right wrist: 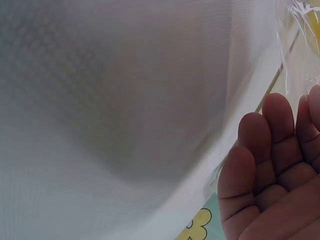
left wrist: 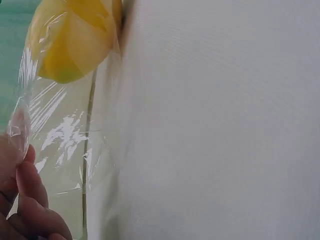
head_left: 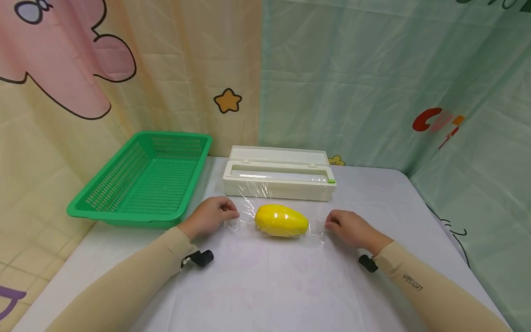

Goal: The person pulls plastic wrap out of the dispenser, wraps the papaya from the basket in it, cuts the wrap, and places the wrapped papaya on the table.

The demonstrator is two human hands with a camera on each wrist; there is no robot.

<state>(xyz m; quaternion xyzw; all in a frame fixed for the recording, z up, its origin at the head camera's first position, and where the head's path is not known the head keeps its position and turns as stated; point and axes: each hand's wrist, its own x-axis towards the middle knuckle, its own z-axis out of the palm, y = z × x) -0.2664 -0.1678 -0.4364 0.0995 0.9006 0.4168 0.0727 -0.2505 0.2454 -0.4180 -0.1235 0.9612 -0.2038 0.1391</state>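
To fold the cling film (head_left: 244, 222) well round the yellow oval fruit (head_left: 281, 221), both ends are best kept level and lightly taut; pulling harder on one side would probably skew the wrap or roll the fruit. Pressing the loose ends close against its tips should shed trapped air, and a gentle grip seems wise, since film this thin may tear or cling to itself. The fruit lies on the white-covered surface (head_left: 274, 286), between the hands and in front of the white film dispenser (head_left: 278, 190).

The left hand (head_left: 211, 214) pinches the film's left end between thumb and fingers; the right hand (head_left: 352, 228) appears to pinch the opposite end, its fingers bent.

Only the head view takes in the dispenser's raised lid (head_left: 278, 155) and the green basket (head_left: 159, 189). The left wrist view adds the fruit's greenish tip and the film's sharp creases; the right wrist view shows the curved fingers (right wrist: 253, 137) but crops that grip.
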